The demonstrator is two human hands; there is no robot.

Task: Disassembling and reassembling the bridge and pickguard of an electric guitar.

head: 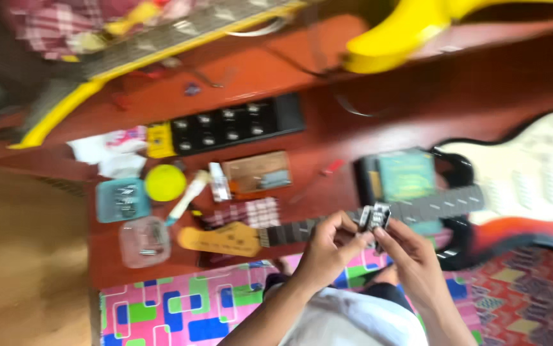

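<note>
My left hand [329, 248] and my right hand [408, 251] meet above my lap and together pinch a small shiny metal part [375, 218], which looks like a strip of guitar tuning pegs. Just beyond the hands an electric guitar lies flat on the red floor, its pale headstock [220, 238] to the left, its dark neck [417, 208] running right to a sunburst body with a white pickguard [526, 176]. The picture is blurred, so I cannot make out the small part's details.
A yellow guitar [391, 32] lies along the top. A black pedal board [228, 125], a wooden box [256, 172], a yellow round lid [165, 182], a teal tray [122, 200], a clear container [144, 241] and a teal booklet [406, 174] sit on the floor. A patterned pink mat [180, 307] lies under me.
</note>
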